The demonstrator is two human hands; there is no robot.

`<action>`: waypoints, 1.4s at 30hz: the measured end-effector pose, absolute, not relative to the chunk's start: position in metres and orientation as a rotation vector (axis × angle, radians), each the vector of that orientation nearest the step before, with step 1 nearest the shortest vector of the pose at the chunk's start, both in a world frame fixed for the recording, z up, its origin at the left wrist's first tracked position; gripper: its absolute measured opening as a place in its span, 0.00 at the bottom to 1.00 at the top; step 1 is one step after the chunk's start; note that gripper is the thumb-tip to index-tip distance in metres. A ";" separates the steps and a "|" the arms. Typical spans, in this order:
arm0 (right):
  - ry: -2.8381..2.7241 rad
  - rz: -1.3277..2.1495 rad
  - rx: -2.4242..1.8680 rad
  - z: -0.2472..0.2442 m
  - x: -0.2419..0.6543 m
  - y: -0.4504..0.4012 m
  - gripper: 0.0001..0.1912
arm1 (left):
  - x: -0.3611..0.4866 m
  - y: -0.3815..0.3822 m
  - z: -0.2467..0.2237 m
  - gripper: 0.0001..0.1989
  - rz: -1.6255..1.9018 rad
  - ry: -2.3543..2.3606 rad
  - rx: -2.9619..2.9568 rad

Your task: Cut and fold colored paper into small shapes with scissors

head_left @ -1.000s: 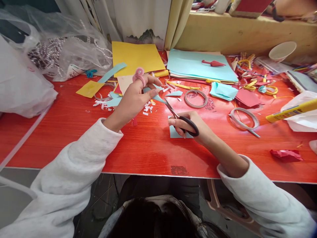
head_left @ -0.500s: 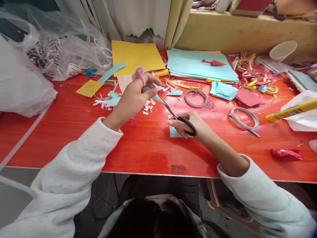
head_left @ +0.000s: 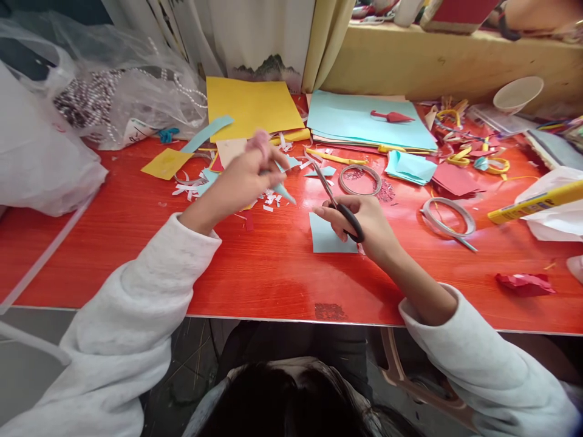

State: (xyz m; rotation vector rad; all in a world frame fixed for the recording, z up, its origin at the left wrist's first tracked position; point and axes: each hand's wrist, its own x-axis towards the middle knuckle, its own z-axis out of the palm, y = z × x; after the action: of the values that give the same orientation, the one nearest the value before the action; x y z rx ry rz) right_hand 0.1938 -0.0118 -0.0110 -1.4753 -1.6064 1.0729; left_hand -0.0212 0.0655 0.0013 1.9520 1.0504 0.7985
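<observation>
My left hand (head_left: 248, 179), blurred by motion, is over the paper scraps with a pink fuzzy ring (head_left: 259, 143) on one finger. A pointed light-blue paper piece (head_left: 284, 192) sticks out below its thumb and appears pinched there. My right hand (head_left: 364, 221) grips black-handled scissors (head_left: 350, 220), their blades pointing up and left, apart from that piece. Under the right hand lies a light-blue paper square (head_left: 325, 238), partly covered by the fingers. More light-blue scraps (head_left: 321, 172) and white bits (head_left: 268, 200) surround the left hand.
Behind are a yellow sheet (head_left: 250, 106) and a light-blue stack (head_left: 355, 115) with a red paper shape (head_left: 394, 116) on it. Tape rings (head_left: 359, 181), red paper squares (head_left: 455, 178) and a yellow tube (head_left: 537, 201) lie right. Plastic bags (head_left: 40, 139) stand left.
My left hand has moved slightly left, away from the scissors, and the blue piece has come off the blades. The scissors have tipped more upright, uncovering more of the blue square.
</observation>
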 end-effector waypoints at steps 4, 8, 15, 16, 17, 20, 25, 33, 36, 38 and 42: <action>-1.759 0.655 -1.569 -0.014 0.197 -0.009 0.16 | -0.013 0.055 -0.003 0.07 0.250 0.818 2.242; -1.945 0.059 -1.557 -0.021 0.202 -0.004 0.19 | -0.011 0.053 -0.006 0.08 0.192 0.787 2.388; -2.010 -0.375 -1.712 -0.027 0.202 -0.004 0.27 | -0.011 0.052 0.002 0.10 0.859 1.167 2.413; -2.025 -0.379 -1.721 -0.028 0.201 -0.004 0.28 | -0.010 0.052 0.002 0.09 0.908 1.145 2.467; -2.041 -0.378 -1.725 -0.029 0.200 -0.005 0.28 | -0.010 0.052 0.000 0.09 0.928 1.106 2.531; -2.081 -0.372 -1.717 -0.031 0.198 -0.006 0.29 | -0.007 0.050 -0.005 0.09 0.919 0.992 2.688; -2.118 -0.395 -1.690 -0.034 0.197 -0.007 0.30 | -0.004 0.046 -0.006 0.10 0.824 0.945 2.839; -2.164 -0.432 -1.687 -0.034 0.196 -0.008 0.31 | -0.003 0.045 -0.006 0.14 0.788 0.921 2.966; -2.179 -0.461 -1.679 -0.034 0.196 -0.008 0.31 | -0.002 0.045 -0.009 0.11 0.832 0.908 2.805; -2.190 -0.467 -1.671 -0.035 0.197 -0.008 0.30 | -0.002 0.043 -0.008 0.09 0.835 0.905 2.661; -2.203 -0.451 -1.670 -0.035 0.198 -0.007 0.29 | -0.003 0.041 0.000 0.09 0.726 1.016 2.351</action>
State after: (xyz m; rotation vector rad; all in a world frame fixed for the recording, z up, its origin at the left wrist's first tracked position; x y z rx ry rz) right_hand 0.1976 -0.0074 -0.0354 -1.6704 -2.2029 -0.4511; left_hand -0.0030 0.0408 -0.0002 2.3515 1.0158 0.7256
